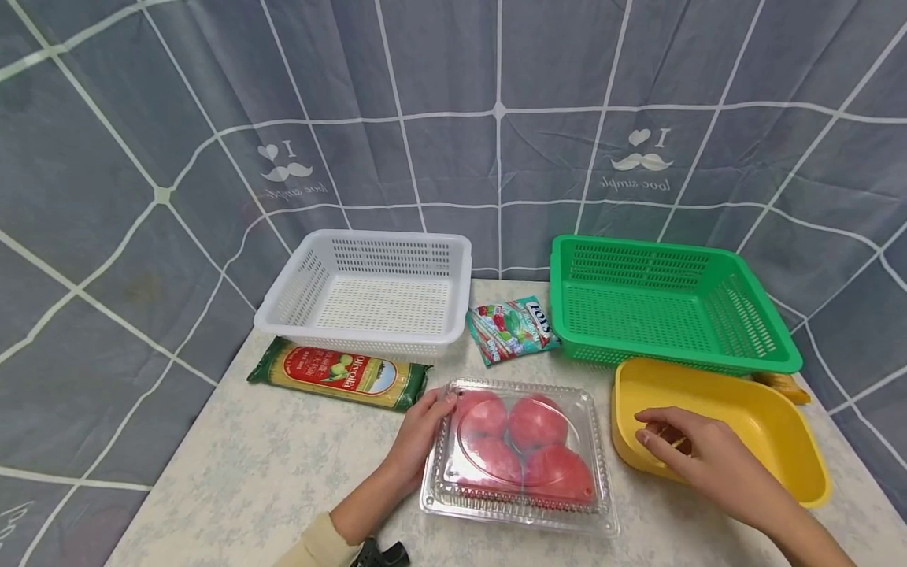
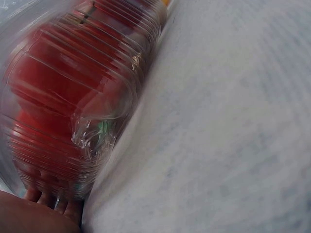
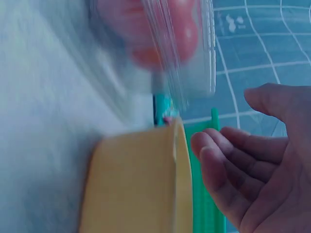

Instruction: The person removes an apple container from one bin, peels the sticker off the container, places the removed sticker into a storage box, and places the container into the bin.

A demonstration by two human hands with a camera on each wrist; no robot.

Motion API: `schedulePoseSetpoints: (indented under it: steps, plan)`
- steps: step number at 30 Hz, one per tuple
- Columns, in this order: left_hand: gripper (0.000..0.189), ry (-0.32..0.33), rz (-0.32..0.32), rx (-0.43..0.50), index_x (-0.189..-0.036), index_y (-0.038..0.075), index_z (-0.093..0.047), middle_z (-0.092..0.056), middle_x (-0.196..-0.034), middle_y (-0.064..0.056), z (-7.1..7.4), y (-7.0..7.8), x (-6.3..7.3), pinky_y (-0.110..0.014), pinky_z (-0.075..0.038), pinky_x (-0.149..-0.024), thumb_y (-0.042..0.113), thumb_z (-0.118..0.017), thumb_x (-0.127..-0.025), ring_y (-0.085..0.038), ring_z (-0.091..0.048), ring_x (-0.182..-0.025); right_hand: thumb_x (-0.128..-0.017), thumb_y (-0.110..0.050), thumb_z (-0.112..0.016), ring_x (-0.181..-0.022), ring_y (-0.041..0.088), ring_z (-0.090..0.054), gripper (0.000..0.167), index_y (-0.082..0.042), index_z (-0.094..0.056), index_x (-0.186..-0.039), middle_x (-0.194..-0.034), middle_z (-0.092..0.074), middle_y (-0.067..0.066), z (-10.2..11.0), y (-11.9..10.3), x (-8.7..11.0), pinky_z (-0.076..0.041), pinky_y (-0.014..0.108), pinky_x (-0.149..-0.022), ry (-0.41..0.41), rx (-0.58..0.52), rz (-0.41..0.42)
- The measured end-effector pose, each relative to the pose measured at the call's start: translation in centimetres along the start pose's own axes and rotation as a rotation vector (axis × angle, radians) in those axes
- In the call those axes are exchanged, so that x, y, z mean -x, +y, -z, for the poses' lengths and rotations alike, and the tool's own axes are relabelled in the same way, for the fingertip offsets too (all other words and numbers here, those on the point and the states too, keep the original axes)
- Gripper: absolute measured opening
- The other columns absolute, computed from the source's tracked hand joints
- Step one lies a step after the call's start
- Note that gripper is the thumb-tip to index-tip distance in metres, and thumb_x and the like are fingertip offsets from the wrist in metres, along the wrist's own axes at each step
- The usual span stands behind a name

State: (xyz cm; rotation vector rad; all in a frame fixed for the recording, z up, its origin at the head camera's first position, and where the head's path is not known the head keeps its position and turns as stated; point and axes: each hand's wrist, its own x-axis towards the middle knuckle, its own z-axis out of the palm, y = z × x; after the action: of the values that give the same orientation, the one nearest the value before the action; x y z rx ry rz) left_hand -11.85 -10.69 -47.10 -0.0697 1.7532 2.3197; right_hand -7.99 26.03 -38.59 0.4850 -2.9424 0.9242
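A clear plastic clamshell box [image 1: 520,457] of red tomatoes [image 1: 538,422] sits at the front middle of the table. My left hand [image 1: 420,433] grips its left side, the thumb at the upper edge; in the left wrist view the fingertips meet the ridged plastic wall. My right hand [image 1: 697,453] hovers above the left part of a yellow basin [image 1: 751,409], fingers loosely bent. In the right wrist view that hand [image 3: 262,165] holds nothing, with the thumb apart from the fingers. Something brown [image 1: 671,438] lies in the basin, mostly hidden behind the right hand.
A white basket [image 1: 383,303] stands at the back left, with a spaghetti packet [image 1: 343,374] before it. Between that basket and a green basket [image 1: 638,315] lies a small candy bag [image 1: 512,328]. A yellowish packet [image 1: 785,386] shows partly under the green basket's right front corner.
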Motion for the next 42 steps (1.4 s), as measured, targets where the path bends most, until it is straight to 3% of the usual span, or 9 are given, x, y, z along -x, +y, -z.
schedulePoseSetpoints:
  steps: [9,19,26,30,36,42]
  plan:
    - [0.05,-0.007,0.003,0.01,-0.124,0.003,-0.055,-0.062,-0.107,-0.011,0.1,-0.1,0.0,-0.032,-0.051,-0.076,0.039,-0.063,-0.091,-0.017,-0.059,-0.09,-0.092,-0.027,-0.067,-0.071,-0.001,-0.058,0.033,-0.007,-0.064,-0.117,-0.088,-0.064,-0.014,-3.1,-1.8,1.2,-0.051,0.023,-0.063,0.017,-0.093,-0.034]
    - [0.05,0.001,0.0,-0.002,-0.123,0.004,-0.056,-0.062,-0.106,-0.01,0.0,-0.2,0.0,-0.032,-0.051,-0.077,0.041,-0.064,-0.091,-0.017,-0.059,-0.09,-0.091,-0.042,-0.065,-0.075,0.001,-0.057,0.052,-0.003,-0.06,-0.125,-0.087,-0.064,-0.012,-5.6,-2.4,1.9,-0.05,0.024,-0.072,-0.088,-0.169,-0.226]
    - [0.049,-0.002,-0.003,0.004,-0.123,0.003,-0.055,-0.062,-0.106,-0.011,0.1,-0.1,0.0,-0.033,-0.051,-0.076,0.04,-0.063,-0.091,-0.018,-0.06,-0.09,-0.091,-0.047,-0.062,-0.092,0.012,-0.061,0.063,-0.001,-0.052,-0.134,-0.111,-0.066,0.004,-6.4,-2.5,1.6,-0.05,0.032,-0.081,-0.148,-0.249,-0.365]
    - [0.048,-0.005,-0.006,0.007,-0.123,0.003,-0.055,-0.062,-0.106,-0.011,0.0,-0.1,0.0,-0.032,-0.051,-0.077,0.039,-0.063,-0.092,-0.018,-0.059,-0.09,-0.094,-0.044,-0.058,-0.094,0.017,-0.059,0.057,0.001,-0.055,-0.13,-0.114,-0.064,0.009,-6.9,-2.1,1.5,-0.048,0.04,-0.085,-0.173,-0.248,-0.368]
    - [0.047,-0.008,-0.013,0.007,-0.122,0.003,-0.055,-0.062,-0.105,-0.01,0.0,-0.1,0.0,-0.032,-0.051,-0.077,0.038,-0.063,-0.092,-0.017,-0.059,-0.09,-0.096,-0.036,-0.057,-0.077,0.016,-0.053,0.041,-0.001,-0.054,-0.117,-0.092,-0.058,0.003,-7.8,-2.1,1.6,-0.045,0.029,-0.068,-0.163,-0.402,-0.439]
    - [0.048,0.0,-0.013,-0.004,-0.123,0.004,-0.056,-0.061,-0.106,-0.01,0.0,-0.1,0.1,-0.031,-0.05,-0.077,0.039,-0.063,-0.091,-0.017,-0.058,-0.091,-0.097,-0.031,-0.056,-0.076,0.017,-0.047,0.029,-0.004,-0.049,-0.105,-0.082,-0.048,0.005,-8.5,-2.4,1.7,-0.039,0.028,-0.065,-0.122,-0.482,-0.495]
